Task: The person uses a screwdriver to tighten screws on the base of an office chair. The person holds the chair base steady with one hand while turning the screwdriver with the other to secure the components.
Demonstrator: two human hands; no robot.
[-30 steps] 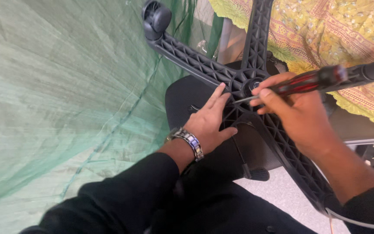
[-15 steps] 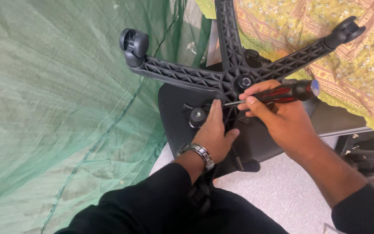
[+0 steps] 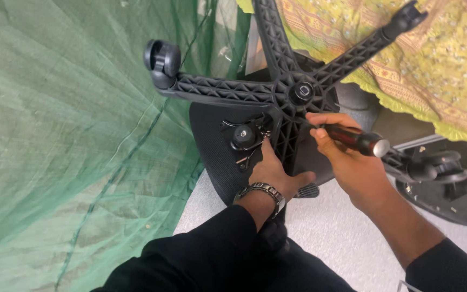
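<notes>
Screwdriver (image 3: 355, 139) gripped in right hand (image 3: 352, 167), tip at hub of upturned chair base (image 3: 298, 93). Left hand (image 3: 274, 173) flat, fingers loose, pressing base spoke near knob (image 3: 242, 133). Green net (image 3: 66, 135) on left.

Looks like a makeshift repair spot, maybe a home or small workshop: green netting (image 3: 66, 135) hung left, patterned yellow cloth (image 3: 433, 59) right, grey floor (image 3: 341, 232), upturned chair base (image 3: 293, 92).

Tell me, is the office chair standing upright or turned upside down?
Upside down: the star base and a caster face the camera, above the seat.
</notes>
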